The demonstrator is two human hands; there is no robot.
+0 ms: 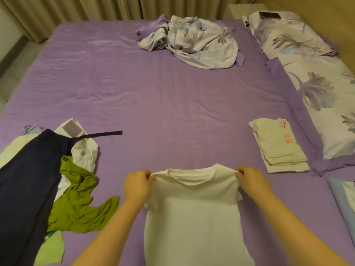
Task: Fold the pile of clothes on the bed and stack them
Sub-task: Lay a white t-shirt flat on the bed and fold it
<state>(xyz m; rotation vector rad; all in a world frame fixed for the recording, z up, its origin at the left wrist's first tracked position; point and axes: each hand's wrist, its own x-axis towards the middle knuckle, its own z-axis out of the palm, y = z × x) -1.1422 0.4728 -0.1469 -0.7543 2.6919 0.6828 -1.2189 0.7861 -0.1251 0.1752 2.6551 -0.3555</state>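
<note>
Two hands pinch a white T-shirt [192,208] by its shoulders, left hand [137,184] and right hand [251,181] apart, over the near bed [172,102]. Folded stack [278,144] right; unfolded pile [48,179] left.

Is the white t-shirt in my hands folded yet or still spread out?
Spread out: the white t-shirt hangs full length, pinched at its shoulders.

The person's left hand [137,186] and right hand [251,182] each pinch a shoulder of a white cotton T-shirt [192,217] held over the lilac bed sheet [163,96]. To the left lies an unfolded heap: a navy garment [25,185], an olive-green top [76,204] and a white shirt [84,150]. To the right sits a folded cream stack [278,146]; a crumpled floral cover [192,39] lies far back.
</note>
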